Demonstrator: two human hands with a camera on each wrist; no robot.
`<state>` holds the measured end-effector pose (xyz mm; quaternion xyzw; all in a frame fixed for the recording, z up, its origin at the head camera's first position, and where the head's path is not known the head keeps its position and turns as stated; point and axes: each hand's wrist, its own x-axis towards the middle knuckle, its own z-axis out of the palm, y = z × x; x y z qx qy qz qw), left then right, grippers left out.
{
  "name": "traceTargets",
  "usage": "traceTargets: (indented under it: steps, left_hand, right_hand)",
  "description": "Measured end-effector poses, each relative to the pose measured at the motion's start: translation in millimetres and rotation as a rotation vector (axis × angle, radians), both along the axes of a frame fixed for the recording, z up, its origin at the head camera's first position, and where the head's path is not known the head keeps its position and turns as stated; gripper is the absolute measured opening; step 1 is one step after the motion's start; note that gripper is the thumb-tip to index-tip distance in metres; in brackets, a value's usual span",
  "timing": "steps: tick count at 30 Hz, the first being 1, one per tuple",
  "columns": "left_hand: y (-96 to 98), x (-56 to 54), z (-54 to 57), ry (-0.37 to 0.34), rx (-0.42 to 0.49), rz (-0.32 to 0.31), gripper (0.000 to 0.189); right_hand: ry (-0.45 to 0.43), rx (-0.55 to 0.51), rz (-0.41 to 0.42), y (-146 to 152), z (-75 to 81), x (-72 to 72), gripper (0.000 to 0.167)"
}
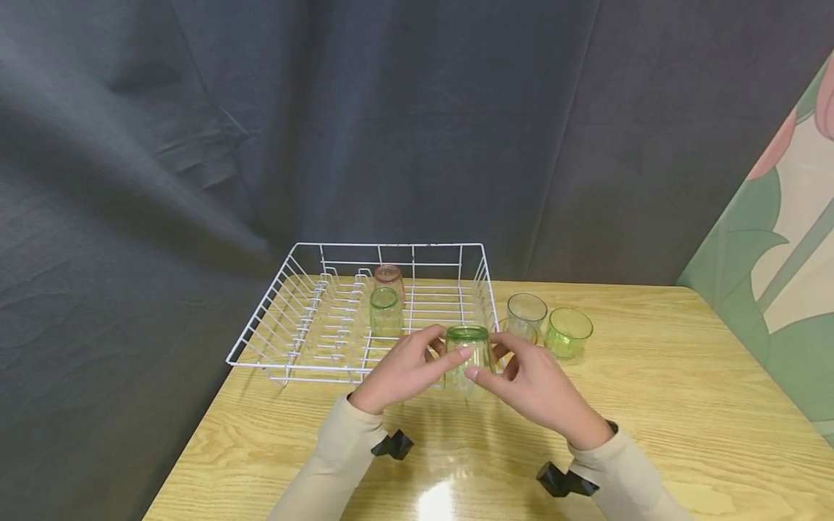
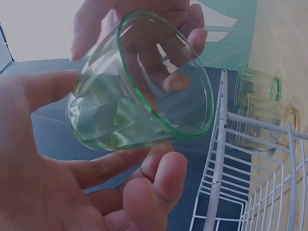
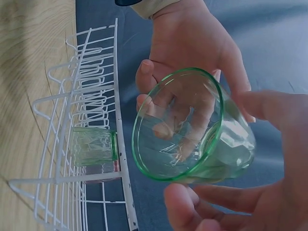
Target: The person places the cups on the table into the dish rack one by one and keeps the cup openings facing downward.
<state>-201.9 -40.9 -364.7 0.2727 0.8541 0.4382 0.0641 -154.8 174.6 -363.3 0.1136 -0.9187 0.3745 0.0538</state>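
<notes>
A clear green-tinted drinking glass (image 1: 470, 362) is held upside down in front of the dish rack, its green base ring on top. On one side my left hand (image 1: 412, 367) holds it between thumb and fingers; on the other my right hand (image 1: 541, 380) does the same. From below, the left wrist view shows the open rim of the glass (image 2: 144, 91) and the left thumb against its wall. In the right wrist view the glass (image 3: 197, 130) hangs between both hands, apart from the rack wires.
The white wire dish rack (image 1: 355, 367) stands on the wooden table (image 1: 658, 405), holding an upturned green glass (image 1: 386, 315) and a pink glass (image 1: 389, 275). Right of it stand a clear glass (image 1: 527, 307), a yellow glass (image 1: 519, 329) and a yellow-green glass (image 1: 568, 333).
</notes>
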Motion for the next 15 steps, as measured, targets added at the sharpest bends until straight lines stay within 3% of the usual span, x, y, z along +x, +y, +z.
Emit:
traceTargets:
  steps: [5,15]
  left_hand:
    - [0.1,1.7,1.3,0.006,-0.011,-0.015,0.04]
    - [1.3,3.1,3.1,0.014,-0.028,-0.006,0.049]
  right_hand:
    - [-0.002,0.001,0.015,0.3,-1.4,-0.6,0.053]
    - [0.09,0.0,0.063,0.5,-6.1,-1.3,0.051]
